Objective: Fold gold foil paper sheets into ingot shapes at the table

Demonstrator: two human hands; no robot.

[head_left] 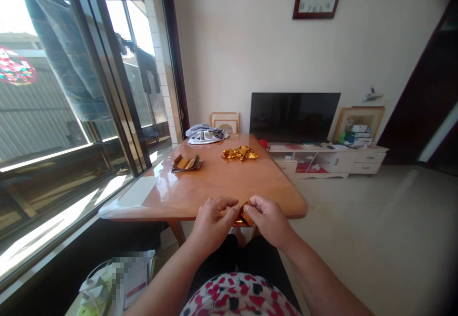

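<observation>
While together on one gold foil point(244, 215), left hand point(213, 223), right hand point(270, 220); two others point(239, 152) on the table point(214, 187)

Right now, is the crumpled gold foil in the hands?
No, the crumpled gold foil lies on the wooden table; the left hand and right hand hold a folded gold piece.

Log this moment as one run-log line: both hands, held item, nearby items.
left hand: pinching folded gold foil | right hand: pinching same foil | wooden table: crumpled gold foil, folded foil piece
</observation>
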